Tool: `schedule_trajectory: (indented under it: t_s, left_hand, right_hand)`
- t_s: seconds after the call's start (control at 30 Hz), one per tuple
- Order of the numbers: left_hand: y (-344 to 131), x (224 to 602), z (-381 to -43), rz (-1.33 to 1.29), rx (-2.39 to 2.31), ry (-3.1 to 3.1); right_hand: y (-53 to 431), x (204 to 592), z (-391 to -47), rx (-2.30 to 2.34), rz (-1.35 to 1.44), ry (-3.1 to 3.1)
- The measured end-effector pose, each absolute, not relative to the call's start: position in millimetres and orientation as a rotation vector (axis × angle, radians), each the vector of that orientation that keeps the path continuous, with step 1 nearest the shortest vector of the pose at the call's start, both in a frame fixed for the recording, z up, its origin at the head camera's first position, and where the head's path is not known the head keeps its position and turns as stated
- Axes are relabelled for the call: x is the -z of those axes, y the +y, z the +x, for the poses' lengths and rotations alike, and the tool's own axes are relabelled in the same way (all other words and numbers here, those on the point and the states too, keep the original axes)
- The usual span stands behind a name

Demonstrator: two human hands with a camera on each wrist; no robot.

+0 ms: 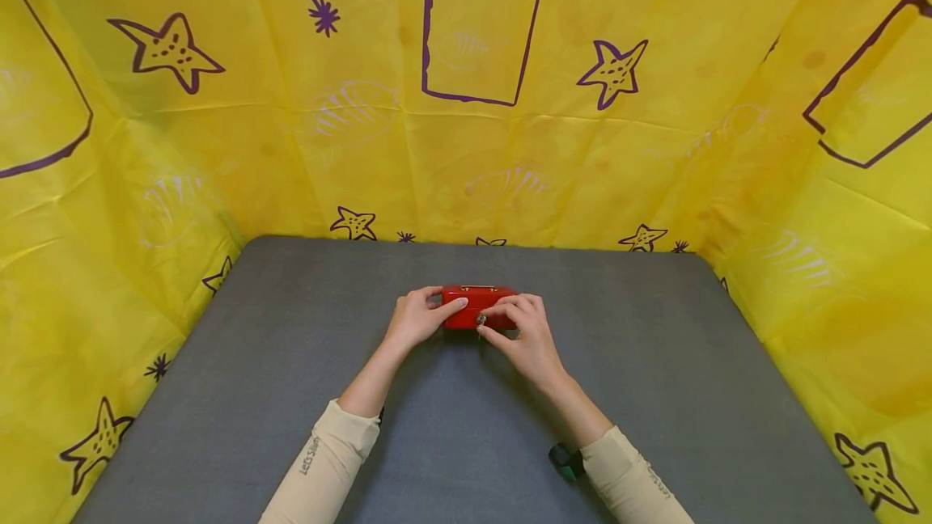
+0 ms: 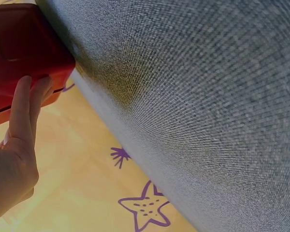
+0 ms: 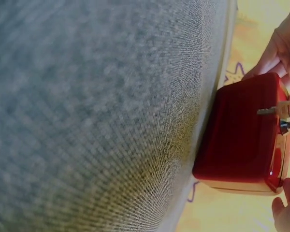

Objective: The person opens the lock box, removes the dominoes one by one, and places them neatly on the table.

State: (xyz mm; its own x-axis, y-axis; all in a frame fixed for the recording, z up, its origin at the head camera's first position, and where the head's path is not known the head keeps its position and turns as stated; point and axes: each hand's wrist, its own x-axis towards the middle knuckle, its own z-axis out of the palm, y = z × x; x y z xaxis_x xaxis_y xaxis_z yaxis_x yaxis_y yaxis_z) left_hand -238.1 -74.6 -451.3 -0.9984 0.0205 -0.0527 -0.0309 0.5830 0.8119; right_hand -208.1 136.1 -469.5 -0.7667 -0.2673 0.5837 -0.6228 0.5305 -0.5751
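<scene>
A small red metal cash box (image 1: 466,315) with a handle on its lid stands on the grey table, its lid down. My left hand (image 1: 417,318) grips its left end, the thumb on the front face and the fingers along the side, as the left wrist view shows. At the front lock, my right hand (image 1: 527,338) pinches a key (image 1: 480,319) between thumb and index finger. In the right wrist view a second key (image 3: 267,111) dangles beside the lock (image 3: 283,126). The fingertips of the right hand are partly cut off there.
The grey cloth-covered table (image 1: 291,362) stretches around the box. Yellow curtains (image 1: 364,160) with purple starfish and frame drawings enclose its back and sides. A dark band (image 1: 566,462) sits at the right forearm.
</scene>
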Motion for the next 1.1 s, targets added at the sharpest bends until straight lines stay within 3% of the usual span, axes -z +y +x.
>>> schedule_trajectory:
  t_s: [0.83,1.1]
  left_hand:
    - [-74.9,453.0,-237.3,-0.025,-1.421,2.731]
    - [-75.3,453.5,-236.4,-0.011,-1.422,2.745]
  right_hand:
    - [134.3,469.8,-208.0,-1.114,0.651,-2.392]
    - [137.0,470.0,-207.4,-1.285,0.443,-2.347]
